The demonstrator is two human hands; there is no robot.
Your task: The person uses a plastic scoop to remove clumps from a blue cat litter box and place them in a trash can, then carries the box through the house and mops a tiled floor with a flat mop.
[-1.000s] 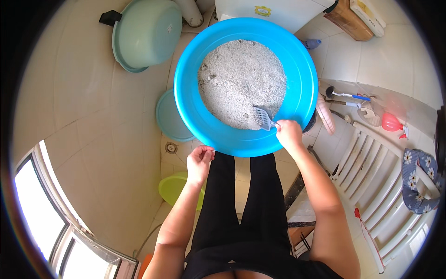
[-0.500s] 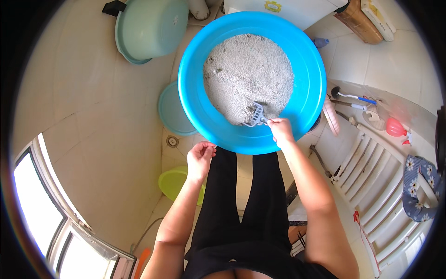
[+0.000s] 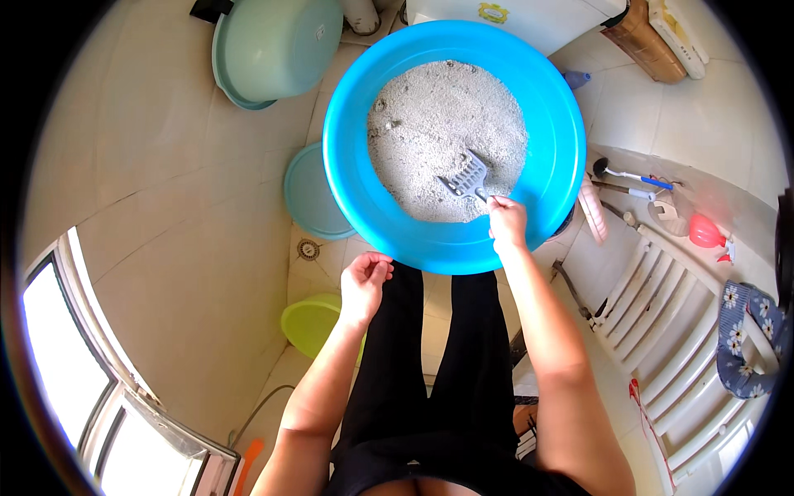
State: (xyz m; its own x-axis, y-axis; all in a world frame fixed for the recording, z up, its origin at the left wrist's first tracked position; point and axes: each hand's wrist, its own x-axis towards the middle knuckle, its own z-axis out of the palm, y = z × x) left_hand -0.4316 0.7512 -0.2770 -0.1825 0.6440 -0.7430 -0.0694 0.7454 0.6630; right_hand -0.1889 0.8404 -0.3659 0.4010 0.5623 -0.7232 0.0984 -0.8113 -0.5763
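Note:
A big blue basin (image 3: pixel 546 140) holds a bed of grey-white granular litter (image 3: pixel 438 107) with a few darker clumps toward its left side. My right hand (image 3: pixel 506 221) is closed round the handle of a grey slotted litter scoop (image 3: pixel 470 172). The scoop's slotted head lies over the litter in the near right part of the basin. My left hand (image 3: pixel 365 285) is at the basin's near left rim with its fingers curled together. Whether those fingers grip the rim or some small thing is hidden.
At the upper left is a pale green tub (image 3: pixel 277 50). A light blue basin (image 3: pixel 314 198) and a lime-green basin (image 3: pixel 313 325) lie left of my legs. On the right are a white slatted rack (image 3: pixel 662 322), a long-handled brush (image 3: pixel 637 176) and a red spray bottle (image 3: pixel 705 231).
My right hand has moved the scoop up and a little right across the litter, and its head has turned. My left hand stays near the rim.

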